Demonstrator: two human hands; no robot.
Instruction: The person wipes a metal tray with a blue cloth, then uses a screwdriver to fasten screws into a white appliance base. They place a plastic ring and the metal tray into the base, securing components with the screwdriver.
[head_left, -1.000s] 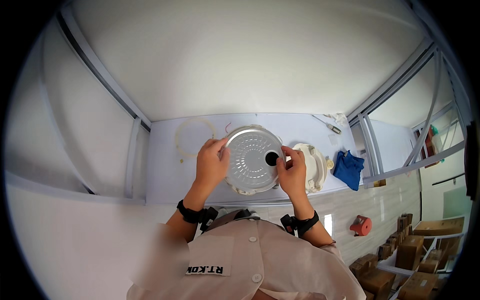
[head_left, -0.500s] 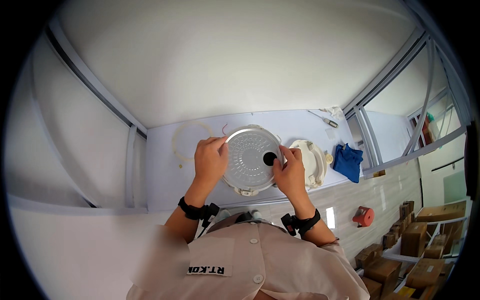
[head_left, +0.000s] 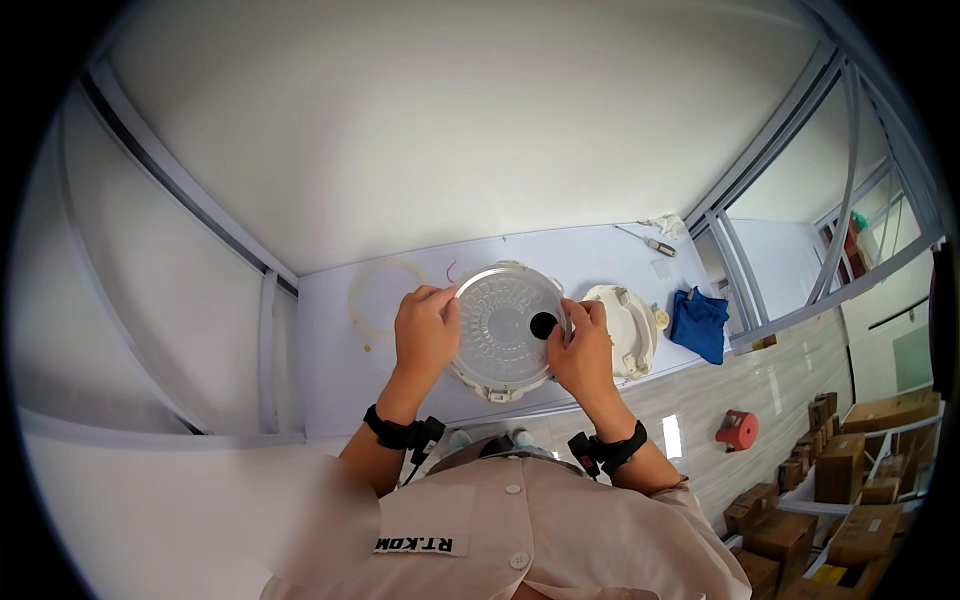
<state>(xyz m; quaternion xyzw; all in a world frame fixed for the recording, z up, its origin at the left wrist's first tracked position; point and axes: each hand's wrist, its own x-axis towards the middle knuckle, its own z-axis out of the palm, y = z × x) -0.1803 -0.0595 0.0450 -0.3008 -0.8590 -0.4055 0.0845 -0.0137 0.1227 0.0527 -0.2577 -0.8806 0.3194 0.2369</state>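
A round, silvery metal lid plate (head_left: 498, 340) with an embossed ring pattern lies over a white plastic lid shell (head_left: 498, 394) on the table. Near its right side is a black round spot (head_left: 543, 325); whether hole or part, I cannot tell. My left hand (head_left: 428, 325) is closed at the plate's left edge, its fingertips on the rim. At the opposite edge my right hand (head_left: 583, 350) grips the rim, thumb near the black spot. The fingers' undersides are hidden. Close by on the right rests a white plastic cover (head_left: 630, 330).
A pale yellow ring (head_left: 352, 300) and a tiny yellowish piece (head_left: 367, 348) lie left. A red wire (head_left: 450, 268) is behind the plate. Rightward are a screwdriver (head_left: 660, 246), blue cloth (head_left: 698, 325) and small round part (head_left: 660, 318). A red stool (head_left: 738, 430) and cardboard boxes (head_left: 840, 467) stand beyond.
The whole view has shifted slightly, so everything sits a little lower in the picture. Both hands keep their places at the plate's edges.
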